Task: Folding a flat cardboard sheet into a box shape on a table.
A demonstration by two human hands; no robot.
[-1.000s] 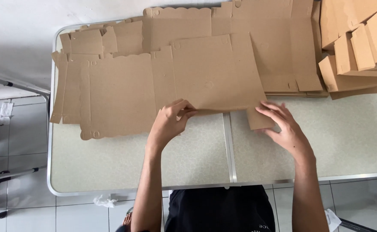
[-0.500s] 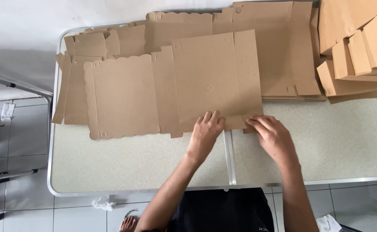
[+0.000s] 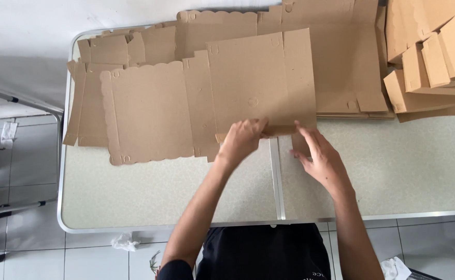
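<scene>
Cardboard blank, a flat die-cut sheet with a scalloped left edge, lies across the back half of the folding table, and both hands meet it at its near edge. The left hand is curled over that edge close to the table's centre seam, fingers bent around the lip of a narrow flap and thumb underneath, so it is closed on the card. The right hand sits just beside it with fingers spread and loose, fingertips touching the small flap at the sheet's near right corner; whether it pinches that flap or only rests on it is hard to tell from this angle.

Half a second earlier both hands lay flat on top of the near edge, and a second ago they were wider apart with the sheet sitting further left. Since then the sheet has slid rightward and the left hand has gone from pressing to gripping, which suggests the near flap is starting to lift along its crease.

Under the blank, a stack of more flat blanks spreads toward the far edge. At the right rear, folded brown boxes are heaped together. Below the table on the left, grey floor tiles show.
</scene>
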